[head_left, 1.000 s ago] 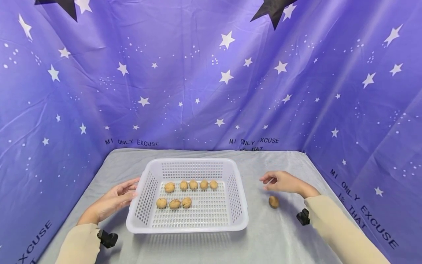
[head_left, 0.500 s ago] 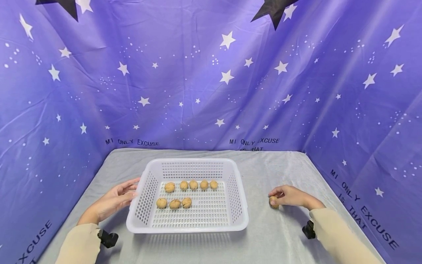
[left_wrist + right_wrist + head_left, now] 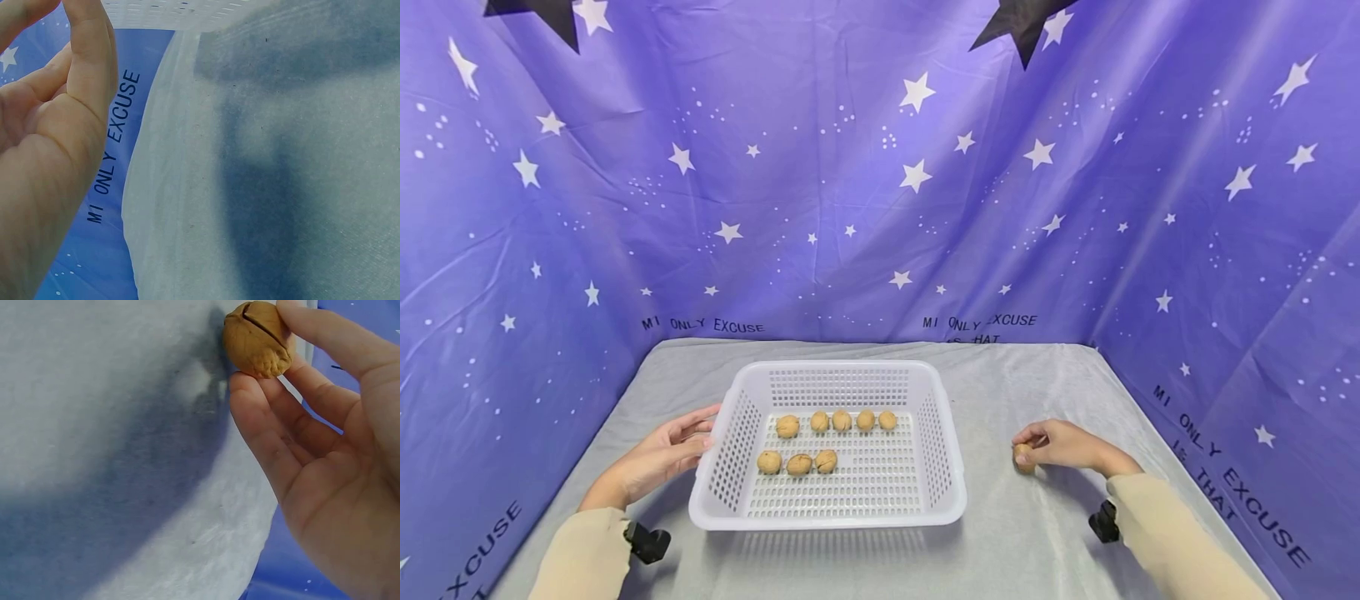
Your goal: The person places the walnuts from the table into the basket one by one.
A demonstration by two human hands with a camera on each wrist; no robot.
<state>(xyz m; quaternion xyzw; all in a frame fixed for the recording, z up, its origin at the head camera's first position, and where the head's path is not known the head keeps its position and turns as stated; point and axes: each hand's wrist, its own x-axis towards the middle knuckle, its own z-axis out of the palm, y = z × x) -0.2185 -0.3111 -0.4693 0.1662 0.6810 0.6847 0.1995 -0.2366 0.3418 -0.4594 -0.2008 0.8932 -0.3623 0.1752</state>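
Note:
My right hand [image 3: 1060, 444] pinches a walnut [image 3: 259, 340] between thumb and fingertips, low over the grey cloth to the right of the basket. The right wrist view shows a dark crack along its shell. My left hand [image 3: 658, 454] is at the left side of a white plastic basket [image 3: 827, 523], thumb and fingertips right at the rim, fingers relaxed. Inside the basket several walnuts lie in two rows, a back row with a walnut [image 3: 841, 420] near its middle and a shorter front row with a walnut [image 3: 799, 465] in it.
A grey cloth [image 3: 1015, 550] covers the table under the basket. Purple curtains [image 3: 820, 167] with white stars stand behind and on both sides. A small black device [image 3: 647, 543] sits at the left wrist, another black device [image 3: 1103, 522] at the right.
My right hand has come down and slightly right onto the loose walnut and now pinches it. The left hand and the basket stay in place.

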